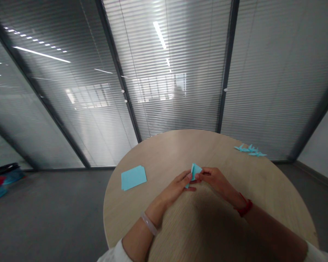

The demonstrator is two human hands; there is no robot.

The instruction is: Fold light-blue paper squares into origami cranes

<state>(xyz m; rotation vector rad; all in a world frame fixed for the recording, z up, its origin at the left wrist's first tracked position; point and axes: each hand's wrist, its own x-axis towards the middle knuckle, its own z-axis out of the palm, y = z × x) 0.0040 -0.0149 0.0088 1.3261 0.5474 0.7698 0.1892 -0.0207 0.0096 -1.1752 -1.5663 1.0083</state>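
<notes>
Left hand (175,187) and right hand (214,180) pinch folded light-blue paper (196,171) between their fingertips over the round wooden tabletop (164,153); loose blue sheets (133,177) lie to the left, folded blue paper shapes (250,150) near the far right edge.

**Hidden from us**
Our fingers (205,173) hid much of the folded blue paper (196,171); the frame cut off the bags (4,180); the far paper shapes (250,150) were too small to tell.

A small folded piece of light-blue paper (196,171), roughly triangular, sits tilted, pinched between the left hand (176,188) and the right hand (213,180); its exact folds look too small to tell.
</notes>
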